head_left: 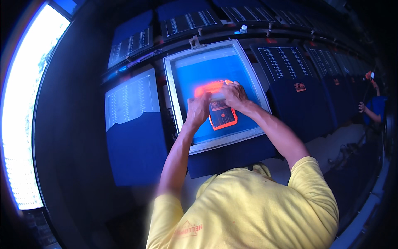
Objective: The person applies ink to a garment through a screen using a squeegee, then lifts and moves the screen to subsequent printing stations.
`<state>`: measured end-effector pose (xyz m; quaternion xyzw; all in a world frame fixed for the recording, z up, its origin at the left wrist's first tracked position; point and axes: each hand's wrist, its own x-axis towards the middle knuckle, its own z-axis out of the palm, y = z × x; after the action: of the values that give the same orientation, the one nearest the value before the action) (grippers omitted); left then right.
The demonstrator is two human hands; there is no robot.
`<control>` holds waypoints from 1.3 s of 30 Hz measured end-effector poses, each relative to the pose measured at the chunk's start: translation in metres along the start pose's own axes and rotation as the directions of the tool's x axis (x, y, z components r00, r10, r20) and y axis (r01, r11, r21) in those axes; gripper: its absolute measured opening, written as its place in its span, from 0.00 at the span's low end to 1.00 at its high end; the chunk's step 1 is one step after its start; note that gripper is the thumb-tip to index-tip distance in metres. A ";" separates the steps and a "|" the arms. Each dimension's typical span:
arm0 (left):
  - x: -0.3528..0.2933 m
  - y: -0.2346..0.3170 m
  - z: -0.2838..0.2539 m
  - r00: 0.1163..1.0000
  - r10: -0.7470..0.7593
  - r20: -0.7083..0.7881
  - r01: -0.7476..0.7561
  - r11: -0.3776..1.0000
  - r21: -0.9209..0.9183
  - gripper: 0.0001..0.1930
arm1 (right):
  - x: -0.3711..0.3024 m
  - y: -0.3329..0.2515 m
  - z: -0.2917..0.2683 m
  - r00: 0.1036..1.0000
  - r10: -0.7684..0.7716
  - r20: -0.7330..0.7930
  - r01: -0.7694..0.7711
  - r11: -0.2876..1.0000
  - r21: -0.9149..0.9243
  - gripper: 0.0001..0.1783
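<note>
Gripping a squeegee [217,95] across the blue mesh [207,67], I have the left hand [200,109] clenched on one end and the right hand [235,96] clenched on the other, presumably so the pressure stays even across its width. Blur and bright smearing hide its edge, so I can't fairly say how far it tilts. It sits inside the pale frame [226,142], at the far end of a dark panel [222,115] in the mesh; orange ink [226,126] borders that panel's near end. Past the near rail I see dark cloth [211,162], and a clamp [194,42] meets the far rail, probably to keep the frame steady. Left of it, a ruled board [131,97] has a garment [137,145] over its near part only, leaving the marks bare, perhaps for lining up. On the right, another garment [290,106] bears a small orange print [299,87]; well apart stands a co-worker [376,107].
</note>
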<state>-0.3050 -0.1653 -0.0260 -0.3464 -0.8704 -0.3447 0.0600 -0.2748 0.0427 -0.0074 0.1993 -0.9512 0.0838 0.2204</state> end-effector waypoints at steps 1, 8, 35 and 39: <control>-0.007 -0.007 0.006 1.000 0.017 -0.011 -0.017 1.000 0.007 0.13 | -0.001 0.001 0.009 1.000 0.011 0.012 -0.011 1.000 0.015 0.08; -0.081 0.018 0.029 0.998 0.066 -0.003 -0.066 0.997 0.046 0.17 | -0.067 -0.042 -0.001 0.995 0.019 0.099 -0.028 0.995 0.095 0.14; -0.026 0.042 -0.040 0.994 0.048 -0.094 -0.051 0.998 -0.031 0.16 | 0.010 -0.036 -0.080 0.980 0.039 0.195 -0.038 0.999 -0.007 0.08; -0.067 0.074 -0.052 0.990 0.098 -0.102 -0.101 0.995 -0.021 0.14 | -0.024 -0.064 -0.094 0.998 -0.022 0.061 0.021 1.000 0.020 0.08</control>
<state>-0.2140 -0.1978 0.0317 -0.3722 -0.8434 -0.3696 0.1166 -0.1917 0.0161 0.0701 0.2141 -0.9544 0.0846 0.1902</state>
